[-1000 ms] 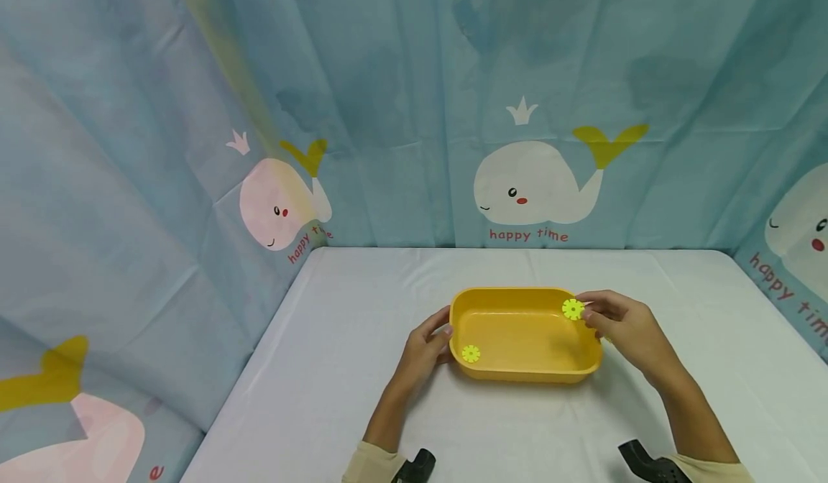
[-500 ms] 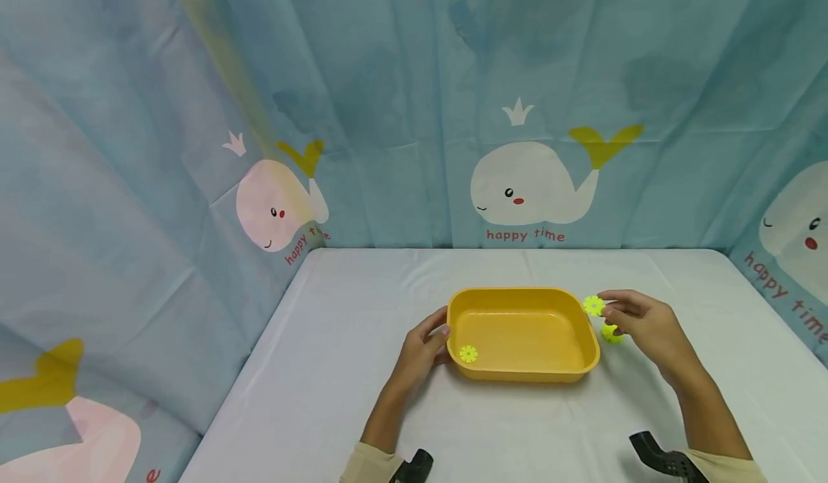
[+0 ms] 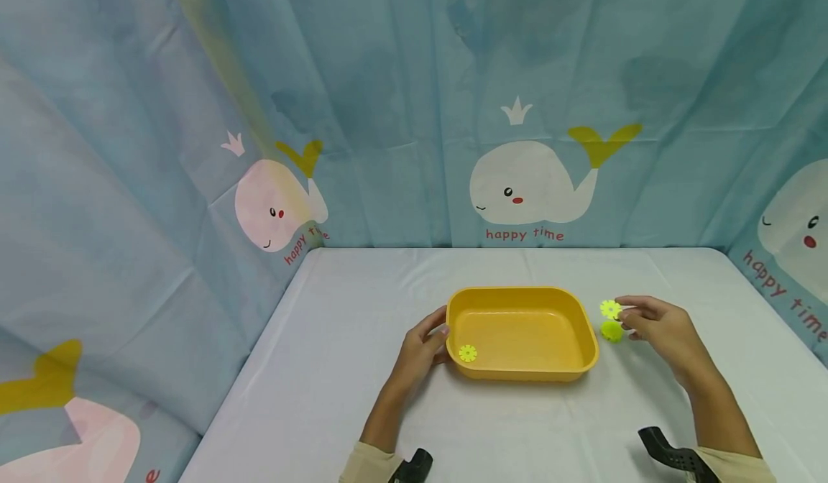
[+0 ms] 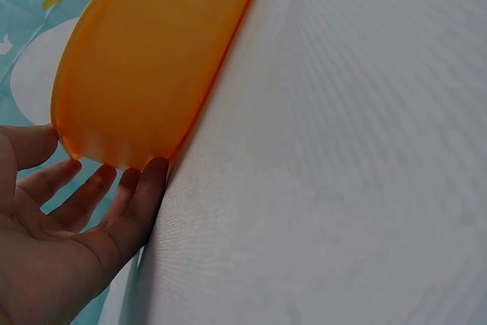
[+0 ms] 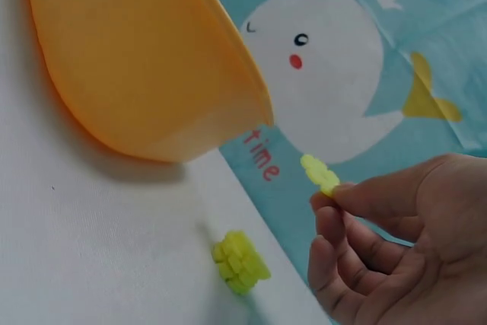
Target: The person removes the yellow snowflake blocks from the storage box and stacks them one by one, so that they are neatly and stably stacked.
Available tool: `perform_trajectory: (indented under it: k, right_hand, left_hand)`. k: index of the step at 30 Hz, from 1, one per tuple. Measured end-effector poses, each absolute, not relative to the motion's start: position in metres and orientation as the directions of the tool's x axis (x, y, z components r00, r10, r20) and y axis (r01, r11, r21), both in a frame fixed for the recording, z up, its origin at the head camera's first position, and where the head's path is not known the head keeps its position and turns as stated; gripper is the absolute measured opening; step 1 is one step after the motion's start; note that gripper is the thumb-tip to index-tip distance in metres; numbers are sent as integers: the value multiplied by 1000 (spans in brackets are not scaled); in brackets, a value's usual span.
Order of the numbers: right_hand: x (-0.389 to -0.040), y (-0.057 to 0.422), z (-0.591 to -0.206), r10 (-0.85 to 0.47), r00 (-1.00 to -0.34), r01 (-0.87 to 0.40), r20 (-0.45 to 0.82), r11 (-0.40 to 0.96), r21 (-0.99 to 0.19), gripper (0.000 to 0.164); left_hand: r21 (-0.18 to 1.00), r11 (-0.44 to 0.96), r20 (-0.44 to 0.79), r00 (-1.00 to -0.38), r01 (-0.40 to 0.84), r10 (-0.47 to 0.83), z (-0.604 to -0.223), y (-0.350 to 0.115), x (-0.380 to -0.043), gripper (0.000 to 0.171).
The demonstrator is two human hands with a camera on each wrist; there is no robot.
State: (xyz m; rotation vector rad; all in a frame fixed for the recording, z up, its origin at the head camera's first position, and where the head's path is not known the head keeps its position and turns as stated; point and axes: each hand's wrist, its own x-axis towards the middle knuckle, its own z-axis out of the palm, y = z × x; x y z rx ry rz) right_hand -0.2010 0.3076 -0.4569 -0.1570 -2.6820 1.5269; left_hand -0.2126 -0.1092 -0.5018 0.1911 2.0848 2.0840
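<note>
My left hand [image 3: 417,350] rests its fingertips against the outside of the left end of a yellow plastic tray [image 3: 527,376]; the left wrist view shows the thumb near the tray's rim [image 4: 55,89]. Inside the tray, at its near left corner, lies a yellow-green snowflake building disc [image 3: 468,353]. My right hand [image 3: 663,328] pinches another such snowflake disc [image 5: 319,173] between thumb and index finger, off the tray's right side. Just below that disc, a small stack of snowflake discs [image 5: 240,262] stands on the table, apart from the hand.
White cloth covers the table [image 3: 362,289]. A blue curtain [image 3: 401,181] printed with whales hangs behind the table and along its left and right sides. Black wrist mounts [image 3: 673,454] sit at both sleeves.
My right hand has moved right with its disc, from over the tray's right rim to beside the stack, which is now in plainer view. The left hand keeps its place at the tray.
</note>
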Motion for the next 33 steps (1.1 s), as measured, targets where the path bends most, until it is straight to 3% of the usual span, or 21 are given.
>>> perform_trajectory:
  k: [16,33]
  right_hand:
    - [-206,326,-472,151,-967,253,-205,475,-843,55]
    - [-210,331,-483,121,-961,276,-249,488,-828,55]
  left_hand:
    - [999,-2,-41,-974,-43,223,-501,-110,-212,50]
    - [1000,-3,-25,-973,-26,230,-502,-110,-212,51]
